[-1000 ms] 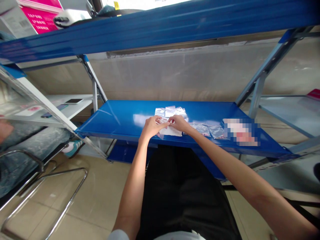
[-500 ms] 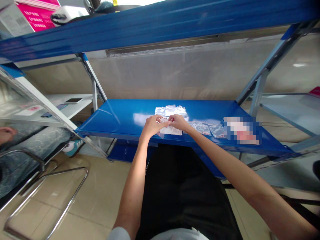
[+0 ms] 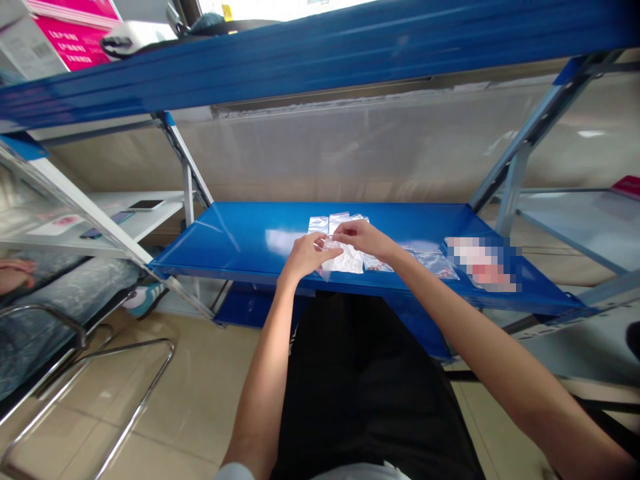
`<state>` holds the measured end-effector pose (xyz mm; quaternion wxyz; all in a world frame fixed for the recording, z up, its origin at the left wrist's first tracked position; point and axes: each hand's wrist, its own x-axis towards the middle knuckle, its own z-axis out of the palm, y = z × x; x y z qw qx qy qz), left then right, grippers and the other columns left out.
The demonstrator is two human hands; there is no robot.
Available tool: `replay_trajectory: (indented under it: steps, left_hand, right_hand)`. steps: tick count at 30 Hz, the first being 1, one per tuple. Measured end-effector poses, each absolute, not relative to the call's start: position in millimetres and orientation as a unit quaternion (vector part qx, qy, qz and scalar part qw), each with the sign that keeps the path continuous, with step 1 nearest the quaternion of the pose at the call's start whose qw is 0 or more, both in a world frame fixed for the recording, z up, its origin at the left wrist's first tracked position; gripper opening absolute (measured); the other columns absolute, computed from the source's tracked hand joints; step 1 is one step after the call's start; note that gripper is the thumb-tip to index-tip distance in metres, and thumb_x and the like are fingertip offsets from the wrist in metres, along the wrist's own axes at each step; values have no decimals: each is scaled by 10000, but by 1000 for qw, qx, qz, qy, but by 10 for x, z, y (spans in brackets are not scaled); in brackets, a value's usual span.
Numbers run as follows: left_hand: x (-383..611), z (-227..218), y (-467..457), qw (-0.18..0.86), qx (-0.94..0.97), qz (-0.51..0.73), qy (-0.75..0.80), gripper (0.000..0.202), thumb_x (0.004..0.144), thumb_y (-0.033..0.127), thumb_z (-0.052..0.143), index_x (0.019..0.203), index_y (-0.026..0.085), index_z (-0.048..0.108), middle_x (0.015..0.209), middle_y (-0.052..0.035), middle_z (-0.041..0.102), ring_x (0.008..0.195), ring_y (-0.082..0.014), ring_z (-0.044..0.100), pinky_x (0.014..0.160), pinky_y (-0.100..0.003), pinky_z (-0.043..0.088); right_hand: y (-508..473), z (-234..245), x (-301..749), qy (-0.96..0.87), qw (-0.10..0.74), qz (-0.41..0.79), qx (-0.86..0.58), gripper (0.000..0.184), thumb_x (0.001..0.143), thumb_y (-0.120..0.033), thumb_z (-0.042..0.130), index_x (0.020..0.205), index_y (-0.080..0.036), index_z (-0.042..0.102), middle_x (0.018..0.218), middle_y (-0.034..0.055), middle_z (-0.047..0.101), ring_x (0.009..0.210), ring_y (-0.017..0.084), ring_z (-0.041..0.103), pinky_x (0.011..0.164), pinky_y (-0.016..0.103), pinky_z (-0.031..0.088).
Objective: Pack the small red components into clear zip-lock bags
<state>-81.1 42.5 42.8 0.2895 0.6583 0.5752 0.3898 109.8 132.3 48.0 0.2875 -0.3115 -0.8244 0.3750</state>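
Note:
On a blue shelf (image 3: 235,230) in front of me, my left hand (image 3: 304,259) holds a small clear plastic bag (image 3: 327,269), thumb and fingers curled round it. My right hand (image 3: 364,237) has its fingers pinched together at the top of that bag; what exactly is between them is too small to see. Beneath my hands lies a crumpled white piece of plastic or paper (image 3: 350,260). Flat clear bags (image 3: 319,225) rest just behind my hands. More clear bags (image 3: 437,265) with small reddish contents lie to the right, partly behind my right forearm.
A pixelated item (image 3: 483,263) occupies the shelf's right end. Overhead runs a blue beam (image 3: 320,57) with a pink box (image 3: 75,40) on top. Phones (image 3: 147,205) lie on a white side shelf at left. Nearby are a metal chair frame (image 3: 145,383) and another person's hand (image 3: 17,275).
My right hand has risen slightly and moved away from my left thumb. More of the white crumpled piece now shows between my hands. The left hand has hardly moved.

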Motion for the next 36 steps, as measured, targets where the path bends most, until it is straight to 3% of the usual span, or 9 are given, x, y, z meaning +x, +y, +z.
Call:
replay_trajectory:
  steps: [7, 12, 19, 25, 36]
  left_hand:
    - [-816, 398, 434, 287, 671, 400, 555, 581, 779, 536, 832, 1206, 155, 735, 1027, -103, 759, 843, -184, 695, 649, -231, 549]
    - [-853, 386, 433, 284, 667, 409, 554, 560, 782, 513, 836, 1196, 147, 743, 1030, -105, 758, 825, -173, 687, 623, -216, 542]
    - [-874, 412, 428, 276, 650, 406, 580, 583, 770, 513, 849, 1212, 147, 743, 1041, -115, 752, 831, -181, 695, 608, -214, 553]
    - [-887, 426, 439, 257, 640, 404, 602, 593, 761, 536, 853, 1202, 152, 756, 1066, -125, 752, 854, -198, 714, 593, -219, 562]
    - [-920, 385, 488, 261, 639, 412, 594, 587, 750, 535, 866, 1187, 157, 762, 1038, -112, 760, 762, -179, 713, 624, -246, 575]
  right_hand:
    - [1229, 653, 1119, -828, 245, 403, -302, 357, 829, -503, 707, 873, -167, 817, 768, 47, 720, 686, 155, 535, 597, 281, 361]
    - [1396, 533, 1178, -780, 308, 438, -324, 340, 852, -469, 669, 945, -166, 793, 808, 48, 715, 673, 142, 544, 554, 253, 355]
    - [1818, 66, 1087, -811, 266, 224, -470, 157, 819, -194, 657, 849, -146, 803, 883, 100, 788, 806, 193, 673, 697, 266, 442]
    - [1884, -116, 959, -830, 239, 156, -479, 193, 846, -200, 663, 948, -168, 824, 866, 73, 785, 768, 190, 661, 683, 263, 416]
    - [1893, -108, 927, -892, 153, 90, -415, 193, 829, -130, 657, 917, -150, 828, 936, 104, 789, 853, 227, 673, 737, 274, 402]
